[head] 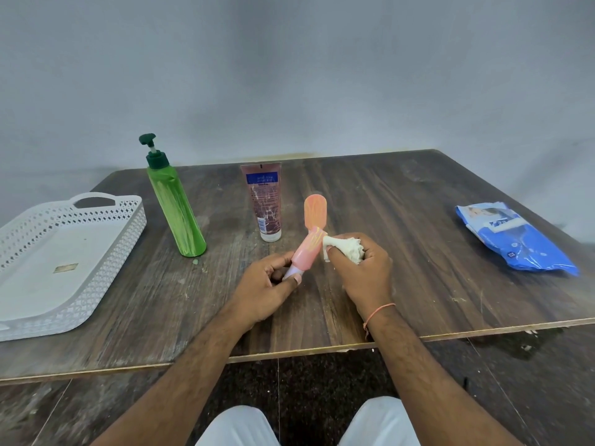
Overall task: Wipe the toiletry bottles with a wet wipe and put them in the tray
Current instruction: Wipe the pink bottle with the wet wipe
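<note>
My left hand [269, 286] grips the lower, pale cap end of a pink-orange tube [310, 233], which tilts up and away over the middle of the table. My right hand [362, 272] holds a crumpled white wet wipe [346, 247] pressed against the tube's right side. A tall green pump bottle [175, 204] stands to the left. A brown tube [264, 201] stands on its white cap behind the hands. The white lattice tray [106, 252] lies at the far left with no bottles in it.
A blue wet wipe pack [515, 241] lies at the right of the wooden table [402, 194]. The table's near edge runs just under my forearms, a dark floor below it. A grey wall stands behind the table.
</note>
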